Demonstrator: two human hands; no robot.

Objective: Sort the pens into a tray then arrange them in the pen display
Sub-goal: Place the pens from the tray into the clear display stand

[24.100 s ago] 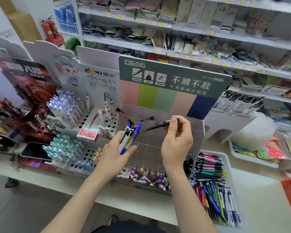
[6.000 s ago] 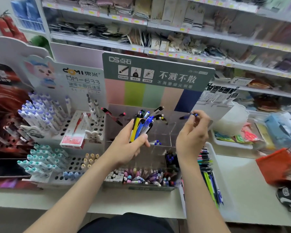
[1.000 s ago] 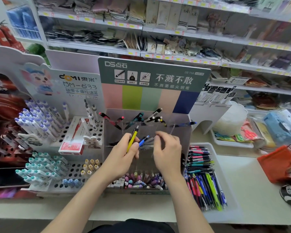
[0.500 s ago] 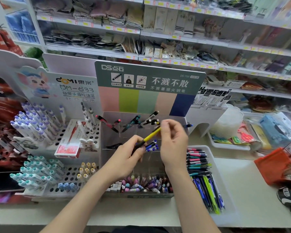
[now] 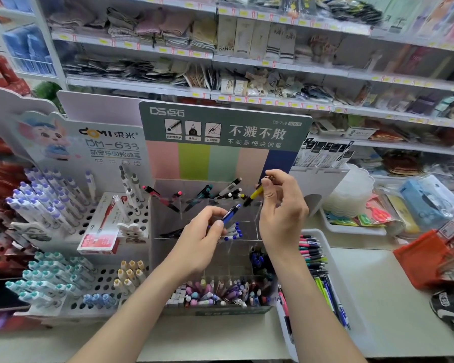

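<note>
While the right hand point(image 5: 281, 213) is pinching a yellow pen point(image 5: 256, 193) at the clear acrylic pen display point(image 5: 236, 260), the left hand point(image 5: 199, 239) is gripping a blue pen point(image 5: 231, 213). I am reading "DS-758" on the green header point(image 5: 226, 127); a white plastic tray point(image 5: 332, 258) is holding pens point(image 5: 312, 255).

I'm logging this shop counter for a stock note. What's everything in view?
display: one, clear with green header, counter centre
yellow pen: one, yellow, over the display's back right
blue pen: one, blue, over the display's middle
tray: one, white, right of display
tray pens: many, mixed colours, lying in tray
rack: one, white, left of display, with lilac- and teal-capped pens
red box: one, red and white, on rack
shelves: several, white, behind, stocked
left hand: holds blue pen
right hand: pinches yellow pen
</note>
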